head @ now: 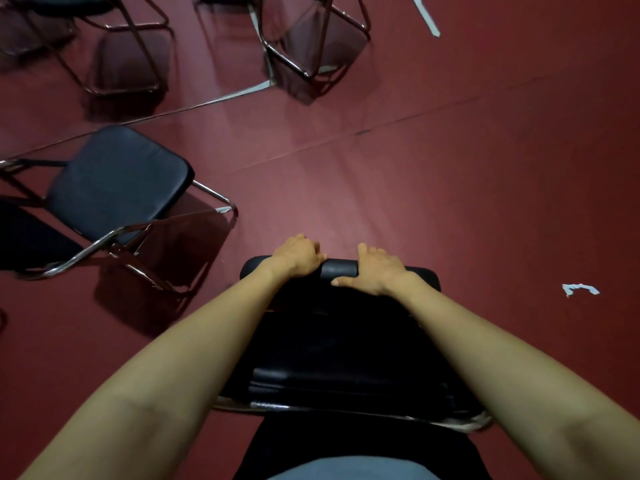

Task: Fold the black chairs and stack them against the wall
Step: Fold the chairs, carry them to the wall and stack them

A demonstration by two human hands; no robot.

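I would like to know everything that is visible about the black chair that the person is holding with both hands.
The black chair stands on the red floor directly before the person. Its padded backrest and seat look like smooth black leatherette; a chrome tube frame shows at its near bottom edge. The left hand and the right hand both grip the backrest's top edge, fingers curled over it. Its middle is dark, so whether it is fully folded cannot be told.
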